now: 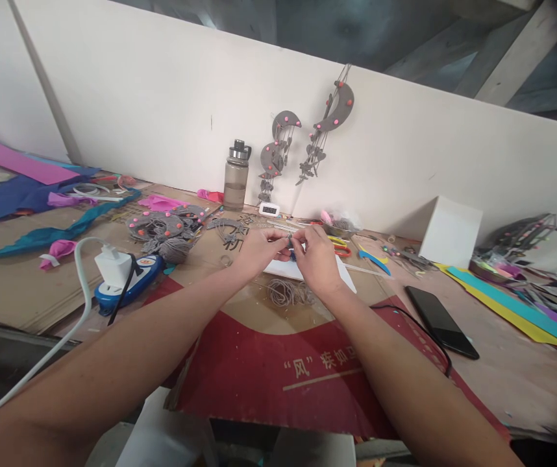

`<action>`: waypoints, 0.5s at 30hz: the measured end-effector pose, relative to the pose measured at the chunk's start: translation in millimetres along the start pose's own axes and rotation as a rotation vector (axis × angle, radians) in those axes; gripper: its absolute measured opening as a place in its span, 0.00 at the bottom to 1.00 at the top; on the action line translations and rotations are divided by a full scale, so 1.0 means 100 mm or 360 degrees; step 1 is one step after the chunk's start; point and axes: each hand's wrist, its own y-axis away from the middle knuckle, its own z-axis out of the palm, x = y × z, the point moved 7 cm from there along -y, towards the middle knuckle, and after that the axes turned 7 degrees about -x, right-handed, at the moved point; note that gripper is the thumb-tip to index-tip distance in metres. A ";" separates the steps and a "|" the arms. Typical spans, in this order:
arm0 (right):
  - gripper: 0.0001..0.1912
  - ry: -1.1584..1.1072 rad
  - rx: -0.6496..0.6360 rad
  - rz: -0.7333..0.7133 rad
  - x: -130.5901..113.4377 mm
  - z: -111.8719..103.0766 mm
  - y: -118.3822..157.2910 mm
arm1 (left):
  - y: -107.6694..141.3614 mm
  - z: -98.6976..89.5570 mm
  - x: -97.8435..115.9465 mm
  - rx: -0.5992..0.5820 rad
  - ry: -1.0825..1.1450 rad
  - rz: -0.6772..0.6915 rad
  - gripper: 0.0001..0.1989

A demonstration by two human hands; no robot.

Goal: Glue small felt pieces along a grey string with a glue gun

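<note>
My left hand [260,251] and my right hand [316,258] meet fingertip to fingertip over a white sheet [285,267] on the table. Both are closed in a pinch around something small and dark between them, too small to make out. Just below the hands lies a coil of grey cord [281,292] on the cardboard. Behind my right hand are scissors with red handles [341,249].
A water bottle [236,176] stands against the white board [161,97], where grey moon-shaped hangings [339,109] hang. On the left are a blue power strip [135,280] and grey decorated pieces [166,227]. A black phone [441,322] lies at right.
</note>
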 end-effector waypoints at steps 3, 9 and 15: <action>0.03 -0.0053 0.0008 0.0057 0.01 -0.01 0.00 | 0.02 0.01 0.03 -0.0003 -0.0095 0.0016 0.04; 0.05 -0.0433 -0.0023 0.0380 0.22 0.03 -0.01 | 0.04 -0.01 0.08 -0.0019 -0.0408 0.0142 0.06; 0.09 -0.0967 -0.0164 0.0708 0.48 0.22 0.02 | 0.04 0.03 0.07 -0.0074 -0.0518 0.0138 0.07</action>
